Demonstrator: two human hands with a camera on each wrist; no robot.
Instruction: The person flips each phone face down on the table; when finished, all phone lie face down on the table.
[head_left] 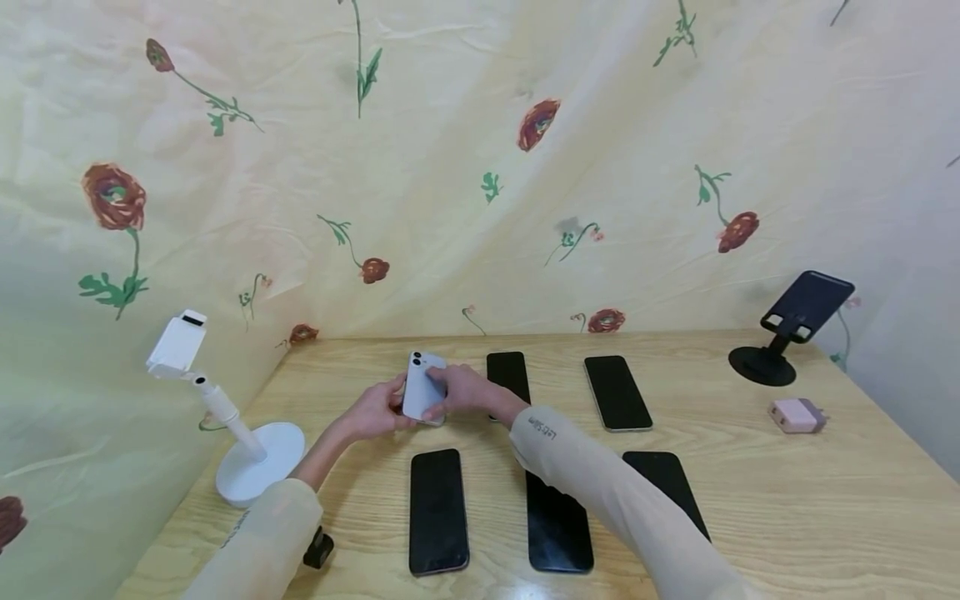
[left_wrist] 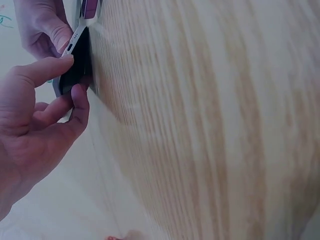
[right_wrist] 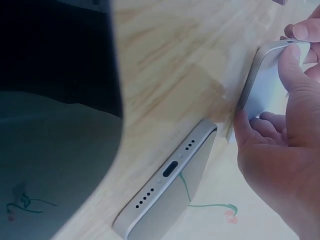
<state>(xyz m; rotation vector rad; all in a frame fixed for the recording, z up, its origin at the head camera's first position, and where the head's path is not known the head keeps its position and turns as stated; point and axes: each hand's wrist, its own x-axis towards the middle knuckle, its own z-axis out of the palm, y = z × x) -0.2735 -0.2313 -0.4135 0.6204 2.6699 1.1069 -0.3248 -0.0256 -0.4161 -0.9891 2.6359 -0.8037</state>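
A pale lilac-white smartphone (head_left: 420, 396) is held tilted up, its camera back facing the head camera, at the left middle of the wooden table. My left hand (head_left: 375, 412) grips it from the left; in the left wrist view the thumb presses its bottom edge and the other fingers curl beneath the dark screen side (left_wrist: 80, 70). My right hand (head_left: 467, 390) holds it from the right. In the right wrist view, that thumb lies on the phone's back (right_wrist: 267, 82) near the bottom edge, with a finger at the side edge.
Dark-screened phones lie flat: one (head_left: 438, 512) nearer, another (head_left: 558, 529) partly under the right sleeve, others (head_left: 667, 483) (head_left: 617, 393) to the right, one (head_left: 507, 368) behind the right wrist. A white stand (head_left: 258, 467) is left; a black stand (head_left: 802, 312) and pink charger (head_left: 795, 415) are right.
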